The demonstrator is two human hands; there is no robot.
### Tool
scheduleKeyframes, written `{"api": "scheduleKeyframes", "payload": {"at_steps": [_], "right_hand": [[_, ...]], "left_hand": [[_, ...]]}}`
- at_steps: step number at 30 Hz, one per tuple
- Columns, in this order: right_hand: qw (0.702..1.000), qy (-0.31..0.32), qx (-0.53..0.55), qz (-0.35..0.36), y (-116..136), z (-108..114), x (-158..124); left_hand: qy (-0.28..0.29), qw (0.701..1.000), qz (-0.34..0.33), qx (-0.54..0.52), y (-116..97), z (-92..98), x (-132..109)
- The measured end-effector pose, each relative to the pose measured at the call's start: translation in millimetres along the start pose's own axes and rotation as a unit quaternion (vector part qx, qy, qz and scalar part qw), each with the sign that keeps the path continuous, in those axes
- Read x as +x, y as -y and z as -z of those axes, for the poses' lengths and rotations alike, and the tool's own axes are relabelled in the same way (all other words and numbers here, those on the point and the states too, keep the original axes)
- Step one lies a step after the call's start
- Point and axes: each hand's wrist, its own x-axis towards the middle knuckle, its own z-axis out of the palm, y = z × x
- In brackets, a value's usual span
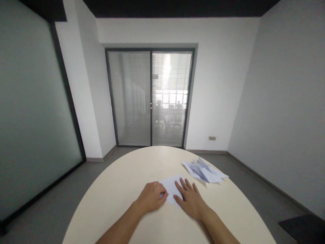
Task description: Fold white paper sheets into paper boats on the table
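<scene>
A sheet of white paper (169,184) lies on the table in front of me, partly covered by both hands. My left hand (153,196) is closed at the sheet's left edge, thumb and forefinger pinched together on the paper. Flat on the sheet's right part rests my right hand (189,198), its fingers spread. The paper's left edge is hidden under my left hand. Farther back on the right is a loose pile of folded white papers (204,171), some with corners standing up.
The round cream table (122,189) has its curved edge around the work. Beyond it are a glazed door with blinds (151,98), white walls and a grey floor. A frosted glass panel (33,108) stands at the left. A dark object (304,227) lies low at the right.
</scene>
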Motion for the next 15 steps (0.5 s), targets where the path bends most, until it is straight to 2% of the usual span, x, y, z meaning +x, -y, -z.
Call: {"api": "scheduleKeyframes", "payload": {"at_steps": [7,12,15], "right_hand": [[1.000,-0.009,0.002,-0.004,-6.5,-2.0,3.2],[0.999,0.002,0.024,0.026,-13.2,-3.5,5.4],[0.999,-0.015,0.023,0.037,-11.4,-0.1,4.8]], "left_hand": [[0.021,0.996,-0.073,-0.042,5.6,-4.3,-3.3],[0.034,0.993,-0.087,-0.078,5.7,-6.3,-5.3],[0.033,0.991,-0.098,-0.083,5.9,-5.2,-7.9]]}}
